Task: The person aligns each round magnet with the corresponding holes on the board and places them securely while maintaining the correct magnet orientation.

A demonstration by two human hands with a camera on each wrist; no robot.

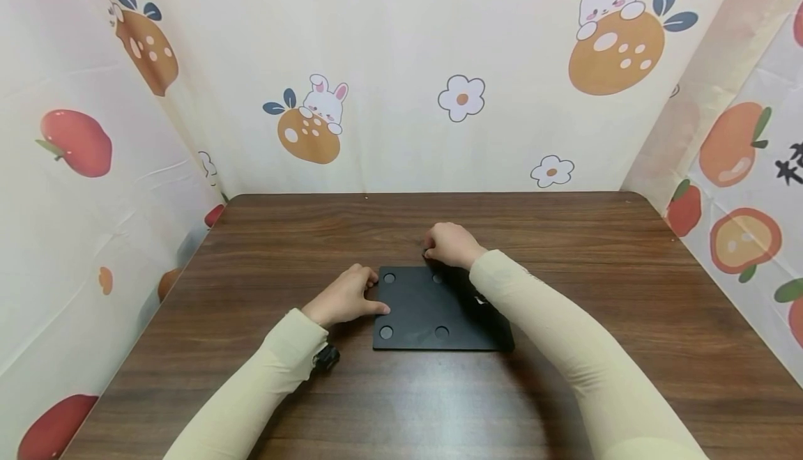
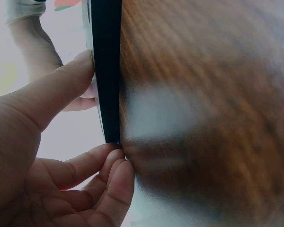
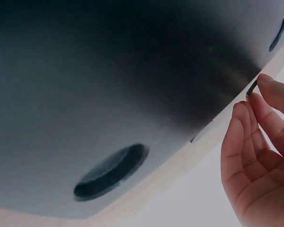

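Observation:
A flat black board [image 1: 410,307] with several round recesses lies on the table. At its left edge my left hand [image 1: 343,298] holds it, the thumb [image 2: 75,75] on the top face and the curled fingers against the edge. Beyond the board's far edge is my right hand [image 1: 453,244]. Between its thumb and index finger it pinches a small, thin dark piece [image 3: 252,88], seen edge-on in the right wrist view, so its full shape is hidden. My right forearm covers the right part of the board.
The brown wood-grain table [image 1: 282,237] runs back to a printed curtain [image 1: 401,132], with more curtain at both sides. A small white mark [image 1: 481,300] shows beside my right sleeve. A black device [image 1: 326,357] sits at my left wrist.

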